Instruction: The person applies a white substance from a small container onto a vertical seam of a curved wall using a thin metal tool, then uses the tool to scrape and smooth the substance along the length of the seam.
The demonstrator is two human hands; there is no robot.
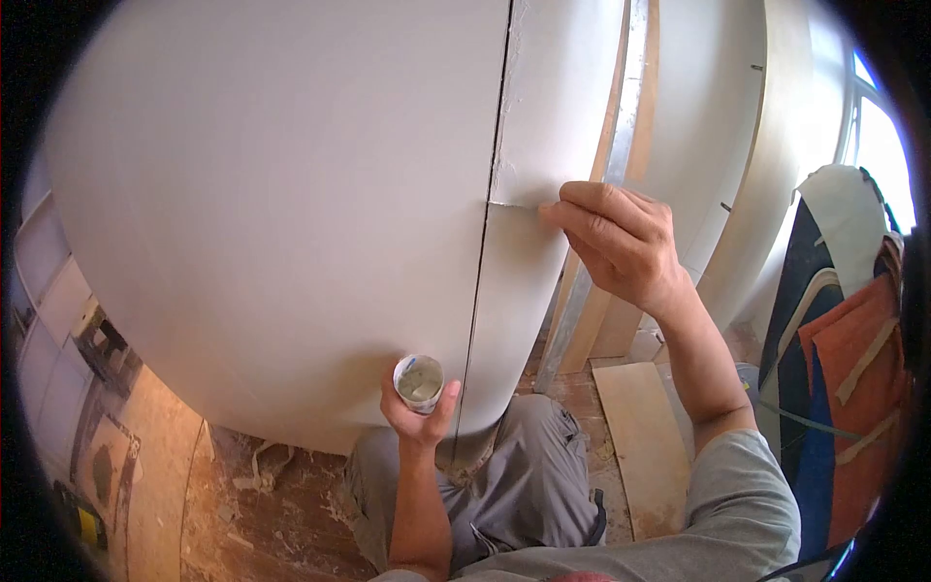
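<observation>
My left hand (pixel 419 412) grips a small round tub (pixel 418 380) with pale greenish filler inside, held low in front of the wall. My right hand (pixel 616 242) is raised to the white plasterboard wall (pixel 272 194), its fingertips pressed on a short horizontal seam where it meets the vertical joint (pixel 485 242) between two boards. Whether the fingers hold a small tool is hidden. Rough filler runs along the upper part of the vertical joint.
A metal stud and wooden battens (pixel 606 175) stand at the board's right edge. A loose wooden board (pixel 640 436) lies on the debris-strewn floor. Folded dark and orange fabric (pixel 834 369) is piled at right below a bright window (pixel 878 145). My knees in grey trousers (pixel 524 475) are below.
</observation>
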